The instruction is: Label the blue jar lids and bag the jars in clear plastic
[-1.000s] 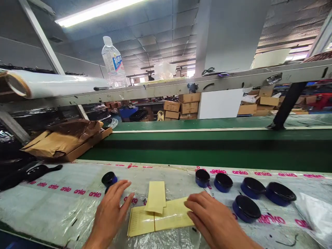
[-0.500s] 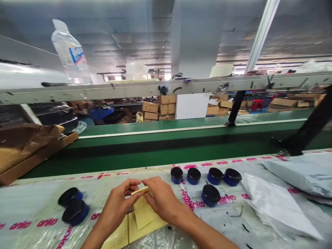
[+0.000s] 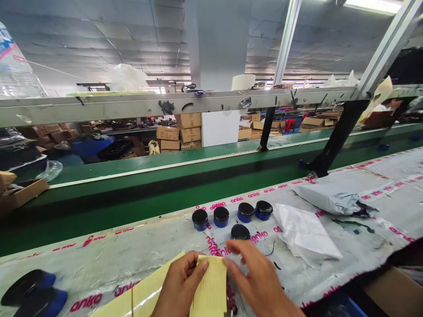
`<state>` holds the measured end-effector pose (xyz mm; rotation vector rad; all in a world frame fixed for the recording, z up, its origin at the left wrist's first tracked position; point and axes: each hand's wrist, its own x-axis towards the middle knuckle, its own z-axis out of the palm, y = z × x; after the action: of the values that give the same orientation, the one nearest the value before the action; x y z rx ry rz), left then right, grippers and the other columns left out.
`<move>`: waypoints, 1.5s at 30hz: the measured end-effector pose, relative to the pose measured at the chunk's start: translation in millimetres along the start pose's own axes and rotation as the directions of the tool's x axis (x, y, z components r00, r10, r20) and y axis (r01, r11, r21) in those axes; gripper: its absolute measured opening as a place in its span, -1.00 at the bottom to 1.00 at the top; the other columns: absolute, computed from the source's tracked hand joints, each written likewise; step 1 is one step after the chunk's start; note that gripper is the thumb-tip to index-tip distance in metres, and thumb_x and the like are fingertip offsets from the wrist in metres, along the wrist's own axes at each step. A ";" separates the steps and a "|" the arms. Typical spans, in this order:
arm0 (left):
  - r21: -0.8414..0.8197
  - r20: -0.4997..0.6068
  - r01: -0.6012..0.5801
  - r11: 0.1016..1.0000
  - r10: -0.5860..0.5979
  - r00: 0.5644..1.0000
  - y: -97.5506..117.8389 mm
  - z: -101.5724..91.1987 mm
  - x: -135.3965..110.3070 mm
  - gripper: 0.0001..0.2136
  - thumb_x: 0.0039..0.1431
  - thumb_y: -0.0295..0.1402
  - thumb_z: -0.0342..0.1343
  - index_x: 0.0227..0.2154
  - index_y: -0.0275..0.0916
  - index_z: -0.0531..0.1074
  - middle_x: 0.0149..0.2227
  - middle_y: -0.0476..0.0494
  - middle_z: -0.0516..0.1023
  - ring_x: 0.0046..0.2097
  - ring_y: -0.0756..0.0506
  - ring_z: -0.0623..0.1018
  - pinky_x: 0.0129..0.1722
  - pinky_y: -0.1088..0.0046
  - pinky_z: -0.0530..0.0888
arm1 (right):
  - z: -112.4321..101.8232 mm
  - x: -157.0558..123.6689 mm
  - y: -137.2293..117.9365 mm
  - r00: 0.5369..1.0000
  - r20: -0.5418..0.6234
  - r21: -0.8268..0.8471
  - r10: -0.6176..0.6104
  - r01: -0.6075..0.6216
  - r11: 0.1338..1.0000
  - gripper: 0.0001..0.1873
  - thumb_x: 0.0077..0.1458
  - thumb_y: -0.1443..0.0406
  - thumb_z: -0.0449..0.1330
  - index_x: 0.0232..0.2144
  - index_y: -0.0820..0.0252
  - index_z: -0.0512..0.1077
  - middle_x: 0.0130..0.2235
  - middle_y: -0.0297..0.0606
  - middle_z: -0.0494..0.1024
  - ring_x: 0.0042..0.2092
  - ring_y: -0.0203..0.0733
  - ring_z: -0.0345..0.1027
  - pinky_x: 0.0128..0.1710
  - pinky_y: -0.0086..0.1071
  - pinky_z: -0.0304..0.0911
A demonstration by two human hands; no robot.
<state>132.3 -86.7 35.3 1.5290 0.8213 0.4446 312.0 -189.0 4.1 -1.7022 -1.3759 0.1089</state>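
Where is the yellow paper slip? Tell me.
The yellow paper slip is at bottom centre of the head view, in the left hand, below a black-lidded blue jar.

The slip (image 3: pixel 210 288) is matt yellow paper, the jar lids (image 3: pixel 221 214) glossy plastic.

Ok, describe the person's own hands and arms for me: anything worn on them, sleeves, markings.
The left hand and the right hand are both bare, with no gloves, rings, tape or wristband visible. The thumbnail on the left hand looks short. No sleeve shows in this view, as the arms run out of the bottom of the picture.
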 end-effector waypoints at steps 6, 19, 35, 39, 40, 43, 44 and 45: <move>0.005 0.028 -0.013 1.000 0.013 1.000 -4.4 11.4 16.2 -0.56 0.18 0.07 0.15 -0.26 -0.28 0.50 -0.32 -0.12 0.56 -0.27 -0.11 0.50 -0.31 0.45 0.37 | -16.9 27.4 35.2 0.992 -0.071 -0.431 0.107 -0.128 0.893 -0.44 0.07 0.18 0.34 0.09 0.23 0.38 0.05 0.02 0.54 0.07 0.24 0.43 -0.05 0.06 0.42; -0.053 -0.027 0.012 0.999 -0.013 1.000 -10.9 22.9 13.9 -0.55 0.11 0.08 0.19 -0.31 -0.29 0.55 -0.37 -0.12 0.56 -0.33 -0.09 0.48 -0.35 0.47 0.35 | -8.0 19.2 37.6 0.997 0.082 -0.170 0.001 0.013 0.985 -0.46 0.16 0.27 0.21 0.19 0.12 0.31 0.13 -0.06 0.51 0.15 0.10 0.39 0.09 0.05 0.36; -0.064 -0.087 0.007 0.998 -0.012 0.996 -7.0 36.1 0.5 -0.51 0.06 0.16 0.20 -0.45 -0.25 0.50 -0.49 -0.06 0.47 -0.40 -0.07 0.43 -0.43 0.50 0.32 | -19.8 -1.1 -12.9 0.967 0.189 0.132 0.172 -0.199 0.971 -0.84 0.17 0.28 0.15 -0.38 0.07 0.54 -0.36 -0.33 0.62 -0.31 -0.15 0.49 -0.28 -0.33 0.39; -0.069 -0.116 -0.023 0.997 0.015 0.993 -9.1 41.3 -1.5 -0.53 0.05 0.14 0.22 -0.46 -0.26 0.53 -0.48 -0.06 0.50 -0.41 -0.06 0.43 -0.41 0.49 0.33 | -16.7 -8.8 -9.4 0.997 0.082 0.039 0.007 -0.010 0.999 -0.84 0.20 0.34 0.12 -0.39 0.09 0.48 -0.38 -0.33 0.58 -0.32 -0.16 0.47 -0.31 -0.32 0.36; -0.077 -0.121 -0.028 0.997 0.019 0.993 -10.1 42.8 -1.7 -0.53 0.04 0.13 0.23 -0.47 -0.26 0.52 -0.49 -0.06 0.50 -0.41 -0.05 0.42 -0.41 0.49 0.33 | -15.7 -10.9 -8.6 0.997 0.046 0.001 -0.054 0.054 0.999 -0.83 0.21 0.37 0.11 -0.40 0.10 0.45 -0.39 -0.33 0.57 -0.34 -0.17 0.46 -0.33 -0.33 0.35; -0.125 -0.096 -0.012 0.992 0.000 0.995 -15.3 47.0 -0.4 -0.54 0.01 0.12 0.26 -0.47 -0.27 0.51 -0.48 -0.06 0.51 -0.40 -0.06 0.44 -0.39 0.49 0.34 | -13.1 -15.8 -6.1 0.982 -0.019 -0.090 -0.187 0.185 0.979 -0.81 0.21 0.43 0.07 -0.41 0.11 0.38 -0.43 -0.34 0.52 -0.38 -0.19 0.43 -0.39 -0.36 0.31; -0.142 -0.080 0.001 0.990 -0.012 0.997 -17.5 48.2 0.6 -0.54 0.01 0.11 0.27 -0.46 -0.27 0.51 -0.47 -0.07 0.51 -0.39 -0.06 0.45 -0.38 0.48 0.35 | -12.5 -16.9 -5.2 0.978 -0.022 -0.102 -0.209 0.205 0.973 -0.81 0.21 0.44 0.06 -0.40 0.10 0.36 -0.43 -0.34 0.51 -0.39 -0.19 0.42 -0.40 -0.36 0.31; -0.154 -0.064 0.012 0.988 -0.022 0.998 -19.7 49.3 1.9 -0.55 0.00 0.10 0.28 -0.45 -0.27 0.51 -0.45 -0.08 0.52 -0.37 -0.07 0.46 -0.36 0.48 0.36 | -12.2 -17.9 -4.5 0.975 -0.020 -0.108 -0.223 0.220 0.970 -0.81 0.22 0.45 0.05 -0.38 0.10 0.35 -0.43 -0.34 0.51 -0.38 -0.19 0.42 -0.40 -0.36 0.31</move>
<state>163.7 -120.3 8.7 1.3697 0.8312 0.5356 309.1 -210.8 6.1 -1.6153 -1.5612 -0.1186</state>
